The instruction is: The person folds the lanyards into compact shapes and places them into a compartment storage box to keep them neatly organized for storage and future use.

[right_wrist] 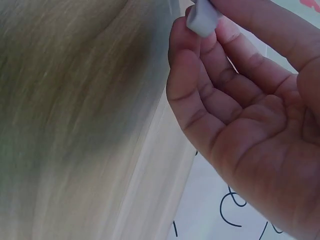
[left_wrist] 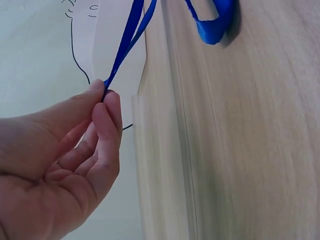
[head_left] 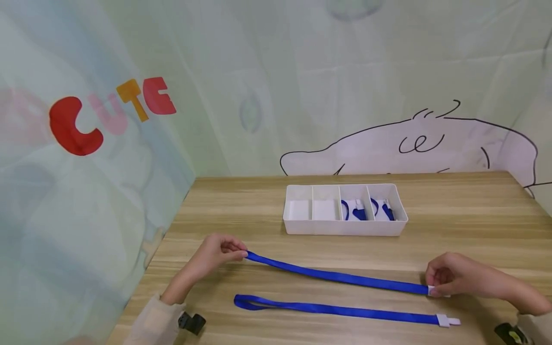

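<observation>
A blue lanyard strap is stretched across the wooden table between my two hands. My left hand pinches its looped end between thumb and forefinger. My right hand pinches the white plastic clip at the strap's other end. A second blue lanyard with a white clip lies flat on the table nearer to me, untouched.
A white divided tray stands beyond the straps at the table's middle; its two right compartments hold coiled blue lanyards. A printed fabric backdrop hangs behind and to the left of the table.
</observation>
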Demonstrator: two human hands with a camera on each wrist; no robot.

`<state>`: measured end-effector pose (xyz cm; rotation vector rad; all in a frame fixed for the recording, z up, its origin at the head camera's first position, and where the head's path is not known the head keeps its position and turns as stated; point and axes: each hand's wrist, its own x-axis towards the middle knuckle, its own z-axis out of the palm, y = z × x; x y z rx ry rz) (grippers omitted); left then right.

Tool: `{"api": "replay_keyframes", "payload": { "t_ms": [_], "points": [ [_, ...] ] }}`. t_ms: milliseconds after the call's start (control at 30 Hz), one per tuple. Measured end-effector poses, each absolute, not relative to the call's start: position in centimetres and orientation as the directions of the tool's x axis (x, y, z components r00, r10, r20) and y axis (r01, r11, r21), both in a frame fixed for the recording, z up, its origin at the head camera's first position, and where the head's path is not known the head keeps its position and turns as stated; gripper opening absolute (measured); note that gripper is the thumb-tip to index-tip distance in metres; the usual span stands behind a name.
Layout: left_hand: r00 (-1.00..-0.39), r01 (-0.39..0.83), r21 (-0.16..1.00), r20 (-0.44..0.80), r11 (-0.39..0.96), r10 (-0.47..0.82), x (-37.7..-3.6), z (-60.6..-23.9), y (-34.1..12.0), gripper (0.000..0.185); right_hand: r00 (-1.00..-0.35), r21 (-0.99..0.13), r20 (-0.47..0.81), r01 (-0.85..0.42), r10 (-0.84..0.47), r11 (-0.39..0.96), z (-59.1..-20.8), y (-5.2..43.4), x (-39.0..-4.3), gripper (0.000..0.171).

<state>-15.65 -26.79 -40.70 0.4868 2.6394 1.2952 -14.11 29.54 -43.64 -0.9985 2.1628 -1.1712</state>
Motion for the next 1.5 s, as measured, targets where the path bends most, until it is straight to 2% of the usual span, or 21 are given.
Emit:
{"api": "replay_keyframes", "payload": {
  "t_ms": [133,367,600,900,1500],
  "points": [
    [-0.932,0.204,0.814,-0.009,0.544,0.363,-15.7,-40.5,-26.7,0.01,-0.62,-0.864,-0.042,-0.372,-0.783,0.34,-43.7,29.7,-14.2,0.009],
    [-0.933,0.185,0.829,-0.02,0.528,0.359,-15.6,-40.4,-26.6,0.012,-0.658,-0.898,-0.094,-0.267,-0.747,0.348,-43.4,29.8,-14.4,0.005],
    [-0.935,0.178,0.843,-0.016,0.508,0.353,-15.4,-40.1,-26.8,0.016,-0.684,-0.923,-0.073,-0.229,-0.726,0.308,-43.3,29.9,-14.4,0.002],
    [-0.945,0.128,0.875,-0.034,0.466,0.325,-15.2,-39.5,-26.7,0.021,-0.726,-0.947,-0.167,-0.071,-0.667,0.314,-42.7,30.2,-14.4,0.016],
    [-0.96,0.089,0.898,-0.037,0.431,0.276,-15.0,-38.0,-25.9,0.027,-0.761,-0.96,-0.103,-0.093,-0.64,0.265,-41.6,29.8,-14.1,0.014]
  ]
}}
